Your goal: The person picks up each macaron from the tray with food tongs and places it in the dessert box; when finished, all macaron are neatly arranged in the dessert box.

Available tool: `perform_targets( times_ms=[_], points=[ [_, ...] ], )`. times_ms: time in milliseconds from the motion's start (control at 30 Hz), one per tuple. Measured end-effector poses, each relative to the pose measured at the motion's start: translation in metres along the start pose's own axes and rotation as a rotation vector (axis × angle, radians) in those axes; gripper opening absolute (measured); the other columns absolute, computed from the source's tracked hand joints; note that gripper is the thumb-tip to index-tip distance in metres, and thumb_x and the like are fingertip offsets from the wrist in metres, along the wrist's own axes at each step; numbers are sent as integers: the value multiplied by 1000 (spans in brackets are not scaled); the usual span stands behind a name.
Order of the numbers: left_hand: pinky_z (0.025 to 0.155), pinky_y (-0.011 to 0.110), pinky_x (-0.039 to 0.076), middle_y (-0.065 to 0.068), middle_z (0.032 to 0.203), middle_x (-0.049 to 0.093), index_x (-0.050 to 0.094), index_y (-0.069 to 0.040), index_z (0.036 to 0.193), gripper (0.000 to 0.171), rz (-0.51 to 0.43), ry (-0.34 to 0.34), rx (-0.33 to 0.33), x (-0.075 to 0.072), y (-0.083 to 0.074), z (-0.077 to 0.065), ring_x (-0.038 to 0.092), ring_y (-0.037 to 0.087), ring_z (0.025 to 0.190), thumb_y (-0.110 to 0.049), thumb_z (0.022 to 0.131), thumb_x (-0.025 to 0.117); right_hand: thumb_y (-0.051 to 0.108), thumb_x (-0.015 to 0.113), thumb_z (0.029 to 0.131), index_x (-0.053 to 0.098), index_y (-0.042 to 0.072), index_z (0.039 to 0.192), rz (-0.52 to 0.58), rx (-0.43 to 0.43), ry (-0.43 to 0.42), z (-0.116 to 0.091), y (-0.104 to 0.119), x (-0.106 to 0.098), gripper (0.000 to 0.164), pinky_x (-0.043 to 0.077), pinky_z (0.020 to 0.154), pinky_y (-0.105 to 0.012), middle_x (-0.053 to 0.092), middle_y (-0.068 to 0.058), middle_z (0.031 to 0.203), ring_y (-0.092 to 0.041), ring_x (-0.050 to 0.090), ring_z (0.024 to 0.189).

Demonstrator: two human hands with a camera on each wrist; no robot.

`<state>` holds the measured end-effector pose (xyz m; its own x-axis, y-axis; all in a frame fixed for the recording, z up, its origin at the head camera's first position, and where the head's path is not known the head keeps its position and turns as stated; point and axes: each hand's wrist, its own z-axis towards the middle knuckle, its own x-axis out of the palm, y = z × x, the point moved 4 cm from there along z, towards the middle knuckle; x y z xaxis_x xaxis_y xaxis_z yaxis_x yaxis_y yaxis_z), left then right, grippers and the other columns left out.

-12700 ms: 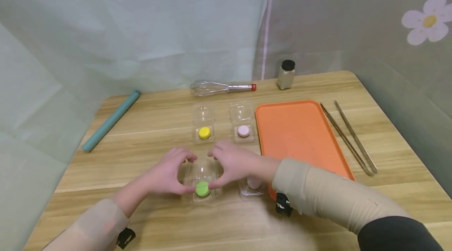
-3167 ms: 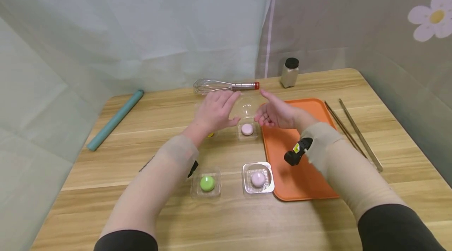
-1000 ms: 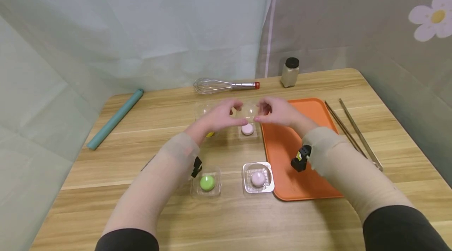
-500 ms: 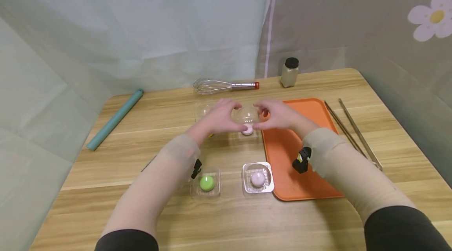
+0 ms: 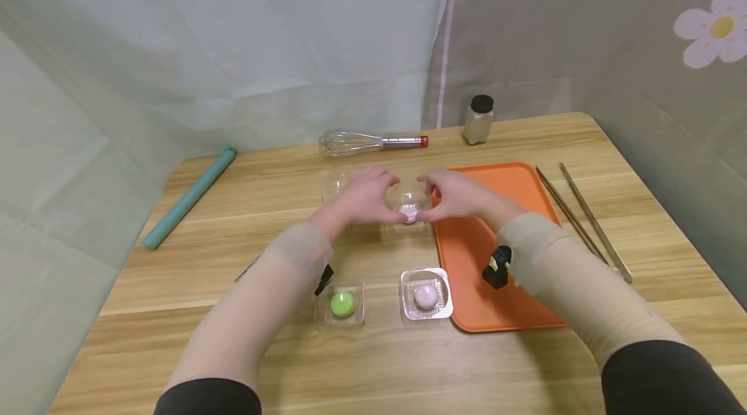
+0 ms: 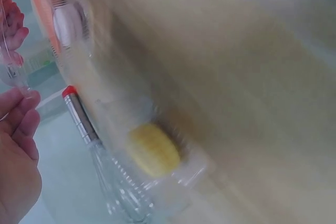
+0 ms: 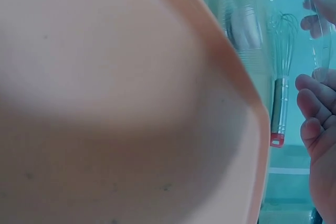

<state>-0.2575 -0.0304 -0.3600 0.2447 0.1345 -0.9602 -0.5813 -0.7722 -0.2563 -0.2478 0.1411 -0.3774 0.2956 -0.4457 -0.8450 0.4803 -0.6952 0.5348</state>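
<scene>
Both hands are at a small clear plastic clamshell box that holds a pale pink macaron [image 5: 410,211]. My left hand [image 5: 367,196] pinches the left side of its domed lid [image 5: 410,193], thumb toward the front. My right hand [image 5: 455,196] grips the lid's right side in the same way. The lid leans forward over the macaron. In the left wrist view the fingertips of my left hand [image 6: 18,150] meet the thin lid edge. The right wrist view shows my right hand [image 7: 321,124] at that edge, beyond the macaron [image 7: 245,29].
A yellow macaron [image 6: 154,150] sits in another clear box, mostly behind my left hand in the head view. Nearer are boxes with a green macaron [image 5: 342,303] and a lilac macaron [image 5: 426,296]. Around them lie an orange tray [image 5: 496,298], tongs [image 5: 595,227], whisk [image 5: 373,142], jar [image 5: 478,123] and teal rod [image 5: 189,199].
From open and apart, my hands have come to grip the pink macaron's box lid and tilted it forward and down. Earlier they were at the green macaron's box, whose lid is now down.
</scene>
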Motion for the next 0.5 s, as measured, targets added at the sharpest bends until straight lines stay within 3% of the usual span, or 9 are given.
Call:
perform_targets(
  times_ms=[200,500],
  points=[
    [107,41,26,11,136,45,51,-5,131,85,59,39,28,-10,-2,3,35,28,126,-60,68,70,42,75,72,45,-6,133,-7,-28,16,2,5,-4,83,43,68,-31,58,-6,91,-21,53,78],
    [107,40,27,11,130,50,49,-3,131,86,184,83,106,-3,-4,-2,41,27,122,-62,71,67,43,76,68,47,-4,127,-77,-4,87,2,11,4,81,45,72,-33,55,-6,90,-19,52,79]
  ],
)
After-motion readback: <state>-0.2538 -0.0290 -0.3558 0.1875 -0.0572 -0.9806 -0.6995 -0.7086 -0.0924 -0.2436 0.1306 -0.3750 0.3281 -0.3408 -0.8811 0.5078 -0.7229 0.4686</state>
